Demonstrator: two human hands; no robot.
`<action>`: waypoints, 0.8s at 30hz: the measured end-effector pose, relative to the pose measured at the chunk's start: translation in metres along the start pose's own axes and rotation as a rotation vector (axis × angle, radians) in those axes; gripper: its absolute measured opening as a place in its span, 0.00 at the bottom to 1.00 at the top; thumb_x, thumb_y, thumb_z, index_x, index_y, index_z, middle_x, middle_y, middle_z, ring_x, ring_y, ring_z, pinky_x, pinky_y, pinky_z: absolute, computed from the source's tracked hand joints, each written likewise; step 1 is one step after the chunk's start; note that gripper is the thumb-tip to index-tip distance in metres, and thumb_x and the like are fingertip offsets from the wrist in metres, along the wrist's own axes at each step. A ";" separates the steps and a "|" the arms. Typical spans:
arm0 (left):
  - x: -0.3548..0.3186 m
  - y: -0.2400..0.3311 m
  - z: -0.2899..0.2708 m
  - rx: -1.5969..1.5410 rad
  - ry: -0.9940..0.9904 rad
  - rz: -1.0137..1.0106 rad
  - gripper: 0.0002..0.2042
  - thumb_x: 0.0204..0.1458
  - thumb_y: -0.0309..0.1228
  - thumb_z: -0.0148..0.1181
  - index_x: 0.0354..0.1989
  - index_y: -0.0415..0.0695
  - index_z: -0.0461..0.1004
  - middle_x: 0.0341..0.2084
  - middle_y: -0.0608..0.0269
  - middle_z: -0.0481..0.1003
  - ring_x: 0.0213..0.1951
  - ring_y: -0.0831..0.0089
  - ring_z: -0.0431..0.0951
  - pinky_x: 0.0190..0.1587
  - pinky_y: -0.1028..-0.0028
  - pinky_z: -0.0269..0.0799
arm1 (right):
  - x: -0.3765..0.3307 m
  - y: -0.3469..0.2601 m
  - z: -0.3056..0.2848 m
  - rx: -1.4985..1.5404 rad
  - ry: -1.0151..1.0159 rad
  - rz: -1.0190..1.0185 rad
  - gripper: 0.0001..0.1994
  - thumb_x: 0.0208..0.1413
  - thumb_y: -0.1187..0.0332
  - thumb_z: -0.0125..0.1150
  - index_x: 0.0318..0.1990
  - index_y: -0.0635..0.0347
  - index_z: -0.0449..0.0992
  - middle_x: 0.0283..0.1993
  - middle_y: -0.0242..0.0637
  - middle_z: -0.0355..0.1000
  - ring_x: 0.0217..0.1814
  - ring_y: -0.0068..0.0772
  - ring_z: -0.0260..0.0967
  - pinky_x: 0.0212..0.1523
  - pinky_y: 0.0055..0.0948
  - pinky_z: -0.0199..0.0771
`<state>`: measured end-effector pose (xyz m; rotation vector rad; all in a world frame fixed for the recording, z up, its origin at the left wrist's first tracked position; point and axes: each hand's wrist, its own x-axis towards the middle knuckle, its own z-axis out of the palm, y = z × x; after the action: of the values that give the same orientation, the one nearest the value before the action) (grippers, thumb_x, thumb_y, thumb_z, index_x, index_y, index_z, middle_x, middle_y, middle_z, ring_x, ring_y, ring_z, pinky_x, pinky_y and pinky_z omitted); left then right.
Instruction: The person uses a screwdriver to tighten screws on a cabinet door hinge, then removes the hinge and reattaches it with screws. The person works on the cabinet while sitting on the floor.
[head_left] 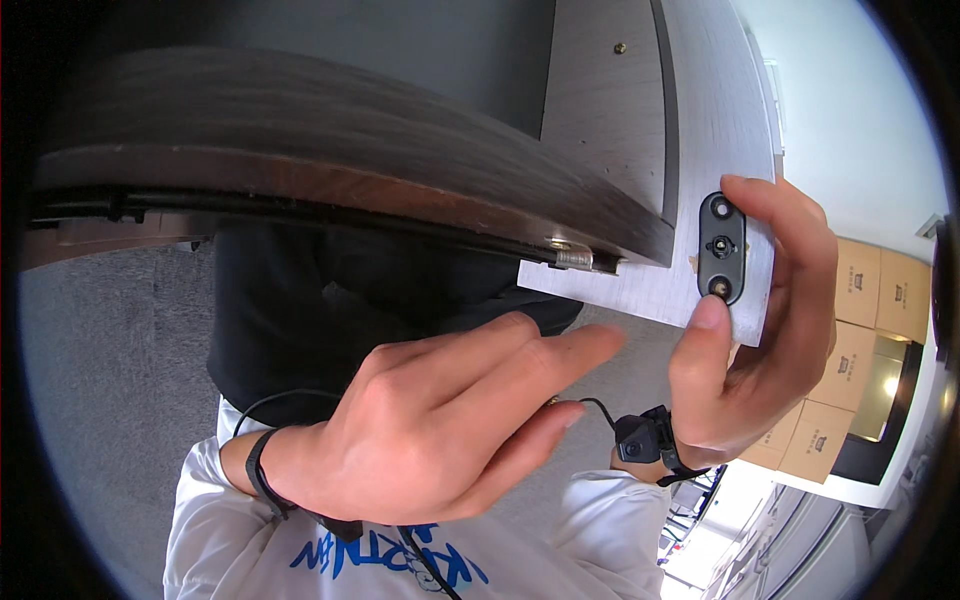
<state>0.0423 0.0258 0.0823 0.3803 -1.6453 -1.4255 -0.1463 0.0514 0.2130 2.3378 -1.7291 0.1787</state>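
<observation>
Fitting point(722, 248): black. Panel point(640, 290): pale grey woodgrain. Tabletop point(300, 120): dark brown woodgrain. Shirt point(250, 540): white, blue print. Boxes point(860, 300): tan.

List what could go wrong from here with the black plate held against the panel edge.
1. The right hand only pinches the black plate between thumb and fingertip against the pale panel; its holes look unfilled, so it could slide out of line or drop.
2. The left hand seems to pinch something small, too hidden to identify; it might slip and fall to the grey floor.
</observation>
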 end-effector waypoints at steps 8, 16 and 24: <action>-0.002 -0.001 -0.003 -0.009 -0.012 0.008 0.18 0.51 0.23 0.68 0.52 0.36 0.80 0.23 0.64 0.76 0.20 0.78 0.74 0.23 0.79 0.69 | 0.003 0.002 -0.001 0.081 0.018 -0.007 0.26 0.55 0.65 0.56 0.59 0.72 0.67 0.56 0.51 0.70 0.45 0.30 0.73 0.47 0.26 0.71; -0.004 -0.001 -0.007 -0.017 -0.025 -0.012 0.17 0.52 0.23 0.68 0.51 0.36 0.80 0.22 0.64 0.76 0.20 0.79 0.73 0.23 0.79 0.68 | 0.003 -0.001 -0.006 0.094 -0.011 0.040 0.26 0.55 0.65 0.57 0.59 0.73 0.68 0.55 0.51 0.72 0.46 0.31 0.75 0.48 0.25 0.72; -0.005 -0.003 -0.009 -0.004 -0.007 0.002 0.16 0.52 0.25 0.68 0.51 0.38 0.80 0.22 0.65 0.76 0.19 0.79 0.73 0.22 0.80 0.68 | 0.008 -0.002 -0.015 0.000 -0.067 0.010 0.27 0.55 0.62 0.58 0.58 0.71 0.70 0.54 0.50 0.73 0.49 0.36 0.77 0.50 0.29 0.75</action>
<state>0.0516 0.0228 0.0765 0.3714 -1.6483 -1.4299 -0.1414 0.0481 0.2288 2.3615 -1.7719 0.1033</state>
